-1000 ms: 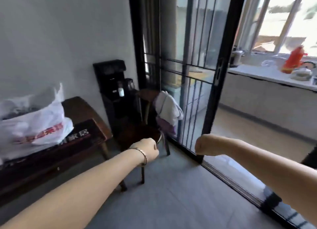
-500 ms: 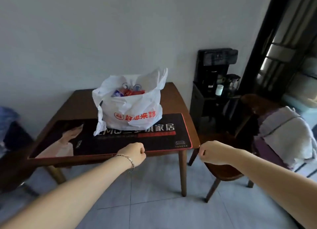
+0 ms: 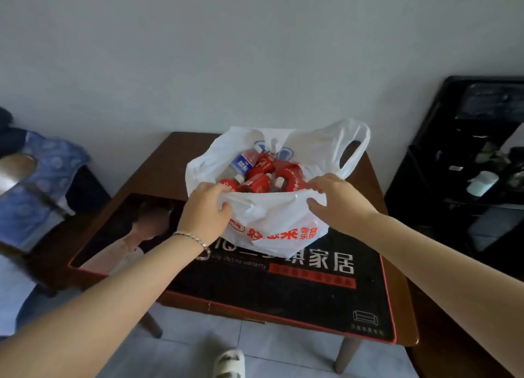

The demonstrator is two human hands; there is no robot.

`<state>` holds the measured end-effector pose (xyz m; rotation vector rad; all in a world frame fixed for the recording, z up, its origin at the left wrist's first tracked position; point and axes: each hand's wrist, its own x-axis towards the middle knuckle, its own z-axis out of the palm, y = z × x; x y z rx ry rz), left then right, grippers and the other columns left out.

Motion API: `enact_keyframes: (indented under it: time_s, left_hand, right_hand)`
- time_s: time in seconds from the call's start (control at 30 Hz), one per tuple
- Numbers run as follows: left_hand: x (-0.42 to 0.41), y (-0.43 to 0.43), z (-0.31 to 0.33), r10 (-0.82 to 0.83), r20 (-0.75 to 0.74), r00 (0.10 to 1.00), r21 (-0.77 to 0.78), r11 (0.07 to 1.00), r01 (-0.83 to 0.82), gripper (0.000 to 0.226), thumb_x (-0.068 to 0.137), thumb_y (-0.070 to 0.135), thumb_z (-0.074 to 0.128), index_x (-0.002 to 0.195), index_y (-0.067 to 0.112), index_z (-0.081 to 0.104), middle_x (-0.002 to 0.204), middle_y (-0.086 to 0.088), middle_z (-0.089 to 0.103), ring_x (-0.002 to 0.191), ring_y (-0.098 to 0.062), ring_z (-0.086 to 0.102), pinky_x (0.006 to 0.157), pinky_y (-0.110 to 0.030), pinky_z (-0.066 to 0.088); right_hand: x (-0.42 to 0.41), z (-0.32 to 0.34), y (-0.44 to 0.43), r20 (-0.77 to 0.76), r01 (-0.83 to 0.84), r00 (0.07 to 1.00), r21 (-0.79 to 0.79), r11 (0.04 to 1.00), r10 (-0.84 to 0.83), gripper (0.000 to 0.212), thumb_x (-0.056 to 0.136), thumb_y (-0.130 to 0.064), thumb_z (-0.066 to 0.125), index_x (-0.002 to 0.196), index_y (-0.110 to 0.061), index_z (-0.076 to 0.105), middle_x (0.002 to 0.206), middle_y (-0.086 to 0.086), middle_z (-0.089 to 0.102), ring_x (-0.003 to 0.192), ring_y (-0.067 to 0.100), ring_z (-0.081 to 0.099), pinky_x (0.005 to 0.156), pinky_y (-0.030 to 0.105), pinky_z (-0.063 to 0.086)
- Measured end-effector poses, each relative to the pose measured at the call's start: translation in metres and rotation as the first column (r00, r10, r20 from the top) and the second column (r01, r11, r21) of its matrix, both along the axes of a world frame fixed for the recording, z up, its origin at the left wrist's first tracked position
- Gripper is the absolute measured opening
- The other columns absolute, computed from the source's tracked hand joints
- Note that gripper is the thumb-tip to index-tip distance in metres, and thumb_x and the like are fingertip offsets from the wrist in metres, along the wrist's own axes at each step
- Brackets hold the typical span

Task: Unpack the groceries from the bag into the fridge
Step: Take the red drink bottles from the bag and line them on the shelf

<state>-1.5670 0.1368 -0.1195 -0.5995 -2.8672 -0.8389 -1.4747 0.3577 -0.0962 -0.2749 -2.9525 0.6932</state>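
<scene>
Against a bare grey wall, a brown wooden table [image 3: 158, 165] carries a black printed mat [image 3: 312, 287] and, on the mat's far edge, a white plastic bag [image 3: 272, 221] with red lettering. A person stands at the table's near side, both hands on the bag's front rim. The left hand [image 3: 205, 207], at about 9 o'clock of the bag's mouth, has its fingers curled and pinching the plastic; the right hand [image 3: 334, 202], at about 3 o'clock, pinches the same rim between thumb and fingertips. Inside, at the mouth's centre, lie several red-labelled bottles [image 3: 261, 179] and one blue-labelled bottle [image 3: 241, 162] toward 11 o'clock. One handle loop [image 3: 351, 151] stands up at 2 o'clock. No fridge is in view.

The step appears to be opening the bag. Done well, it means drawing the rim outward and down evenly so the thin film neither tears nor tips the load, then lifting bottles singly by the body.

A dark cabinet [image 3: 467, 165] stands at 3 o'clock of the table.
</scene>
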Motion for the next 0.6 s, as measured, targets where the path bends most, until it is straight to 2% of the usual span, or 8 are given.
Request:
enact_keyframes:
  time_s: [0.07,0.17,0.27,0.33,0.4,0.43,0.53,0.6]
  left_hand:
    - [-0.037,0.002,-0.007,-0.002,-0.056,0.998,-0.031,1.0,0.0,0.028,0.084,0.009,0.059,0.111,0.01,0.065,0.123,-0.012,0.053,0.113,-0.026,0.051,0.086,-0.03,0.041]
    - [-0.09,0.003,-0.021,-0.015,-0.022,1.0,-0.044,0.999,0.014,0.024,0.084,0.018,0.062,0.106,0.015,0.07,0.139,-0.018,0.041,0.132,-0.032,0.035,0.104,-0.04,0.033]
    - [-0.136,0.006,-0.034,-0.033,0.02,0.999,-0.193,0.981,0.036,0.028,0.082,0.036,0.06,0.107,0.027,0.068,0.149,-0.017,0.026,0.139,-0.039,0.019,0.111,-0.052,0.021]
    - [-0.159,0.007,-0.04,-0.031,0.128,0.991,-0.337,0.939,0.073,0.035,0.082,0.047,0.06,0.115,0.037,0.06,0.155,-0.011,0.01,0.142,-0.038,0.008,0.112,-0.054,0.013]
    - [-0.178,0.008,-0.049,-0.047,0.255,0.966,-0.334,0.933,0.134,0.047,0.079,0.051,0.063,0.123,0.037,0.053,0.155,-0.008,0.006,0.139,-0.037,0.019,0.109,-0.05,0.026]
    - [-0.184,0.008,-0.055,-0.061,0.341,0.938,-0.29,0.942,0.167,0.054,0.078,0.046,0.066,0.128,0.035,0.049,0.154,-0.008,0.009,0.134,-0.034,0.03,0.104,-0.044,0.035]
    - [-0.191,0.003,-0.069,-0.134,0.54,0.831,-0.127,0.963,0.238,0.068,0.079,0.015,0.067,0.139,0.026,0.038,0.143,-0.008,0.028,0.118,-0.025,0.047,0.084,-0.028,0.045]
    - [-0.195,-0.002,-0.073,-0.149,0.557,0.817,-0.051,0.976,0.213,0.071,0.08,0.001,0.06,0.142,0.024,0.035,0.138,-0.006,0.033,0.115,-0.022,0.048,0.079,-0.024,0.045]
  right_hand:
    - [-0.031,-0.01,-0.009,-0.021,-0.031,0.999,-0.008,0.999,0.031,0.038,0.094,-0.029,0.05,0.131,-0.018,0.05,0.135,0.0,0.048,0.122,0.017,0.046,0.1,0.027,0.037]
    - [-0.068,-0.04,-0.019,0.097,-0.034,0.995,-0.012,0.999,0.035,0.037,0.098,-0.033,0.041,0.132,-0.022,0.048,0.136,-0.002,0.049,0.127,0.016,0.042,0.106,0.03,0.031]
    - [-0.085,-0.063,-0.026,0.278,0.061,0.96,-0.044,0.997,-0.046,0.027,0.1,-0.031,0.035,0.115,-0.021,0.056,0.11,0.001,0.061,0.107,0.02,0.055,0.092,0.03,0.042]
    - [-0.09,-0.07,-0.033,0.431,0.117,0.899,-0.072,0.991,-0.075,0.026,0.101,-0.023,0.034,0.117,-0.014,0.052,0.11,0.005,0.058,0.105,0.022,0.057,0.088,0.028,0.043]
    - [-0.09,-0.077,-0.039,0.54,0.153,0.835,-0.046,0.987,-0.104,0.03,0.101,-0.024,0.036,0.128,-0.016,0.046,0.121,0.002,0.056,0.108,0.017,0.057,0.091,0.023,0.044]
    - [-0.089,-0.079,-0.04,0.573,0.168,0.813,-0.054,0.984,-0.108,0.03,0.1,-0.03,0.037,0.126,-0.02,0.049,0.119,-0.002,0.058,0.104,0.013,0.059,0.089,0.02,0.046]
    - [-0.091,-0.084,-0.041,0.624,0.183,0.773,-0.045,0.982,-0.116,0.028,0.097,-0.041,0.039,0.106,-0.023,0.058,0.1,-0.002,0.064,0.092,0.015,0.062,0.082,0.025,0.051]
    - [-0.106,-0.083,-0.037,0.59,0.272,0.785,-0.055,0.961,-0.188,0.023,0.094,-0.039,0.044,0.104,-0.024,0.059,0.098,-0.002,0.063,0.093,0.016,0.061,0.083,0.029,0.05]
